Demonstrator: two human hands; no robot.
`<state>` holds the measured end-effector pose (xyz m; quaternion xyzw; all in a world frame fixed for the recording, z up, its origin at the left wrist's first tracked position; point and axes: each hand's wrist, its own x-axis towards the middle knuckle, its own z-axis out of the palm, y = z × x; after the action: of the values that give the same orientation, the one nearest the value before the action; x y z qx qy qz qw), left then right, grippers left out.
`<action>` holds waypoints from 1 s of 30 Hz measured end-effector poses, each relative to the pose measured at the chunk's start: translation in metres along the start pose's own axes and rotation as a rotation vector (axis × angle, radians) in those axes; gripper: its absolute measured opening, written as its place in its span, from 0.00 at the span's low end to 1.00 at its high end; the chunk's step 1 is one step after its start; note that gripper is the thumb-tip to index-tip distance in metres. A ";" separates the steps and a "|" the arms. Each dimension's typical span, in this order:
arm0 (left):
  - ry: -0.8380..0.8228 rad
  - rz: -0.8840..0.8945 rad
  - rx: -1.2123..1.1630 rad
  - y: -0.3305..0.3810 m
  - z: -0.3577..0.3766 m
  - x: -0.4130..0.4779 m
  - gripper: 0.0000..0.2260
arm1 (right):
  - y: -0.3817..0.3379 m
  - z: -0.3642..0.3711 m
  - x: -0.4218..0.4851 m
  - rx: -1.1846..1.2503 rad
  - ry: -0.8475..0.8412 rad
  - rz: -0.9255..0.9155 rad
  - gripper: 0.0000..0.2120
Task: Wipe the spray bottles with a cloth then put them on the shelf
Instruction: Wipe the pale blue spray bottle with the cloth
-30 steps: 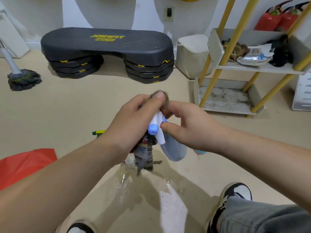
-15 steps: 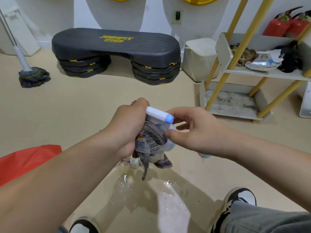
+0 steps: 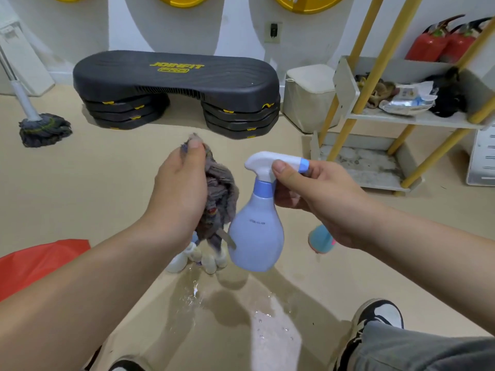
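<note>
Fingers of the right hand (image 3: 310, 194) are gripping the white trigger head of the pale-blue plastic spray bottle (image 3: 257, 234), which is hanging upright above the wet beige floor (image 3: 241, 317). Beside it, the left hand (image 3: 179, 194) is clutching the bunched grey woven cloth (image 3: 221, 199), apart from the bottle. Farther right, the yellow-framed white shelf (image 3: 401, 119) is standing well apart.

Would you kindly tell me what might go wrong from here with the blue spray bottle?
1. The right hand grips the blue spray bottle only at its neck, by the trigger; it may slip or spray.
2. The puddle lies by the shoe, so stepping toward the shelf might mean a slip.
</note>
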<state>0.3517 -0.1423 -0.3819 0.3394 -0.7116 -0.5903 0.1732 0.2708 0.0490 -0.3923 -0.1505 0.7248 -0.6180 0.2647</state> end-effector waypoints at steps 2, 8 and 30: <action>-0.125 0.107 0.026 0.000 0.006 -0.017 0.19 | -0.002 0.002 -0.001 0.069 -0.008 0.025 0.15; -0.723 -0.077 -0.297 -0.017 0.015 -0.019 0.19 | -0.009 0.006 -0.004 0.197 -0.013 0.078 0.14; -0.266 0.277 -0.015 -0.026 0.036 -0.032 0.12 | -0.013 0.016 -0.005 0.069 0.072 -0.028 0.10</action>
<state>0.3584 -0.0967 -0.4108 0.1559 -0.7635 -0.6059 0.1598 0.2828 0.0367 -0.3798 -0.1290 0.7098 -0.6516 0.2345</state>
